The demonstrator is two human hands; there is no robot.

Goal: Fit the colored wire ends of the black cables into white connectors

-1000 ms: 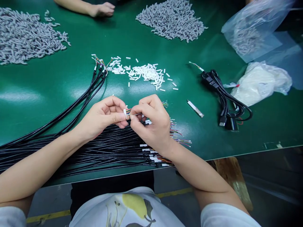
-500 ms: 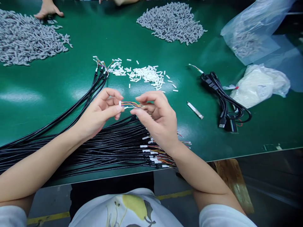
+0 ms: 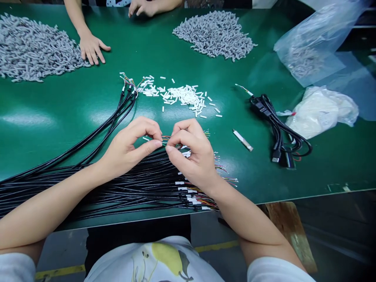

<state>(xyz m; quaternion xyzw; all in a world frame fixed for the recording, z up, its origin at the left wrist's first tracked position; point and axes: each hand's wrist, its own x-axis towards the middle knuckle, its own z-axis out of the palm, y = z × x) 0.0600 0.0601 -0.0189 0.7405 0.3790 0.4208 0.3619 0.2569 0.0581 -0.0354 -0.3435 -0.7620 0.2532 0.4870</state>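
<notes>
Thin coloured wires (image 3: 166, 137) run between my two hands above a bundle of black cables. My left hand (image 3: 136, 143) pinches them from the left, its thumb and forefinger together. From the right, my right hand (image 3: 192, 150) has its fingertips closed on the same wires, close to the left fingertips. The black cables (image 3: 129, 180) lie along the table's front, their white-sleeved, coloured wire ends at the right. A few more cables (image 3: 108, 121) curve up toward a heap of small white sleeves (image 3: 183, 95).
Grey piles (image 3: 38, 51) (image 3: 216, 35) lie at the back left and back centre. A person's hand (image 3: 92, 47) rests by the left pile. On the right are a small knife-like tool (image 3: 242, 140), a coiled black cable (image 3: 273, 121) and a white plastic bag (image 3: 320, 109).
My hands have come closer together, and the white connector at my left fingertips is now hidden. The other person's hand has moved right and forward beside the left pile.
</notes>
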